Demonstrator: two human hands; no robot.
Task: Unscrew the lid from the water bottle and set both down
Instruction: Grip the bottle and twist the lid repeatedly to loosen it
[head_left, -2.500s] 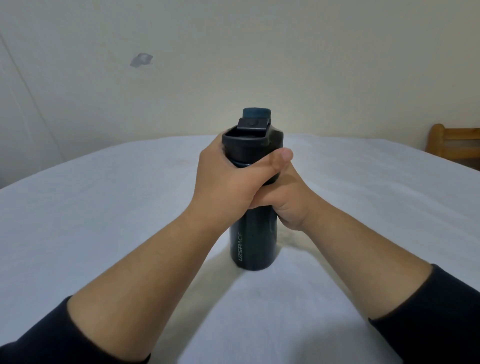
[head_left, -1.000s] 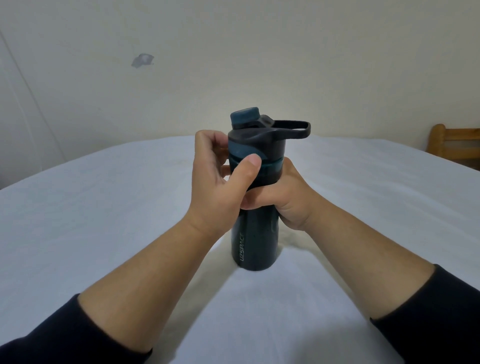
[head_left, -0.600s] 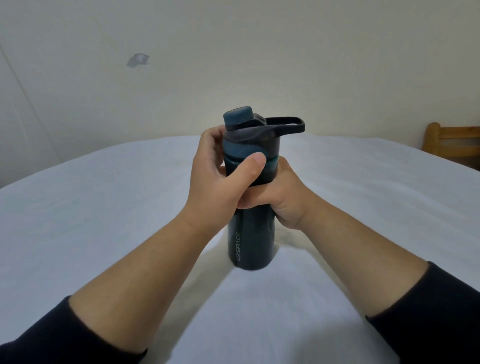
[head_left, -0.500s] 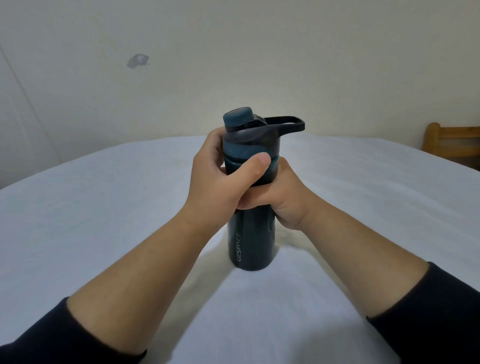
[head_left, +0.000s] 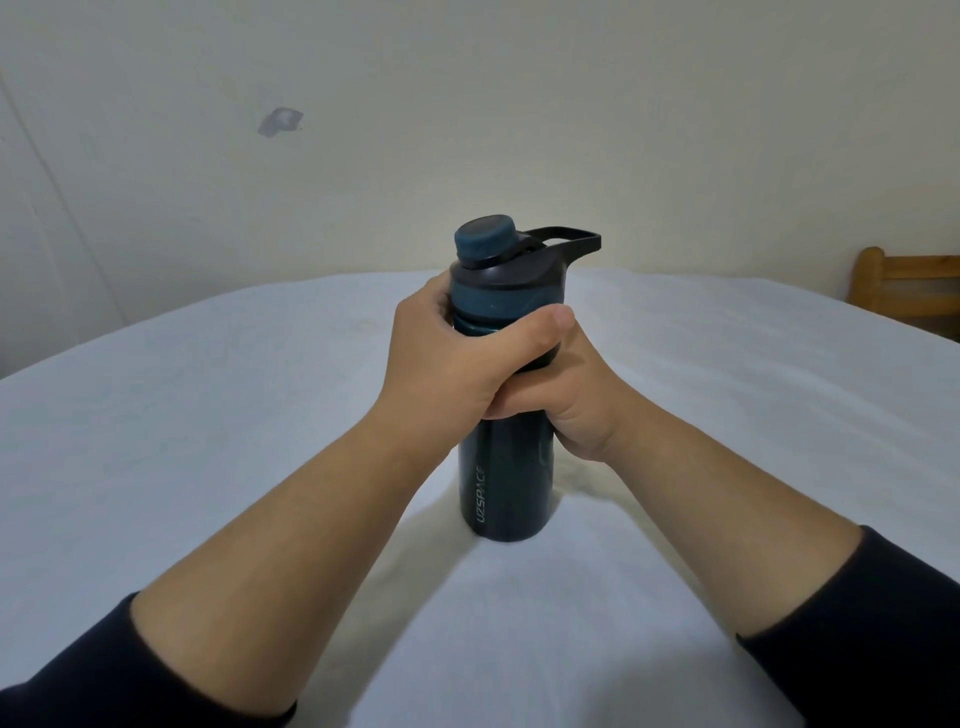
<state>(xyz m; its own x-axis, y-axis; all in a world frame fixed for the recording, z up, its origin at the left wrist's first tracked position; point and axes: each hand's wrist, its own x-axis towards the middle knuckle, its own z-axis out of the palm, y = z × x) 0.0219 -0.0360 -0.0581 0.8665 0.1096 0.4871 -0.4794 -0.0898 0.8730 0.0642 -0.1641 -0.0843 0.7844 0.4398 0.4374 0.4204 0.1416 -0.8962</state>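
Note:
A dark teal water bottle (head_left: 504, 483) stands upright on the white cloth-covered table (head_left: 208, 441), in the middle of the view. Its black lid (head_left: 511, 278) sits on top, with a teal spout cap and a carry loop pointing right. My left hand (head_left: 447, 364) wraps the lid's lower part and the bottle's neck, thumb across the front. My right hand (head_left: 576, 405) grips the bottle's upper body from the right, just below and partly under the left hand. The seam between lid and bottle is mostly hidden by my fingers.
The white cloth reaches to both sides and toward me. A wooden chair back (head_left: 909, 291) shows at the far right edge behind the table. A cream wall (head_left: 467, 130) stands behind.
The lid has turned: its carry loop, facing me 2.5 s ago, points right now. My left hand re-gripped lower around the lid and neck. The bottle stays in place.

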